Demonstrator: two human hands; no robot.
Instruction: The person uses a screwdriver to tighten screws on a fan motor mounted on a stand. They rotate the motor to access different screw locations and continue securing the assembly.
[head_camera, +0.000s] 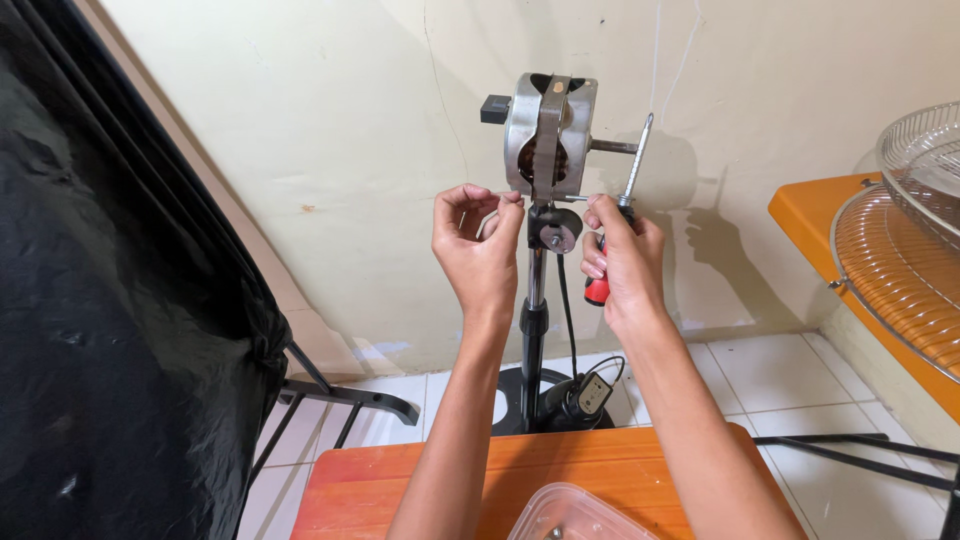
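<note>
Bare fan motor (548, 135) sits atop its black stand pole (534, 320), upper centre of frame. Left hand (480, 245), fingers pinched narrow, touches the motor's lower left edge. Right hand (622, 262) grips a red-handled screwdriver (622, 215), shaft pointing up, just right of the motor. Wire fan guards (905, 240) lie at right edge

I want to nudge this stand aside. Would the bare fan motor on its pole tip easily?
Probably top-heavy: the metal motor sits high on a thin pole over a small round base. Both the left hand and right hand work near its top, so a push there could rock it.
</note>
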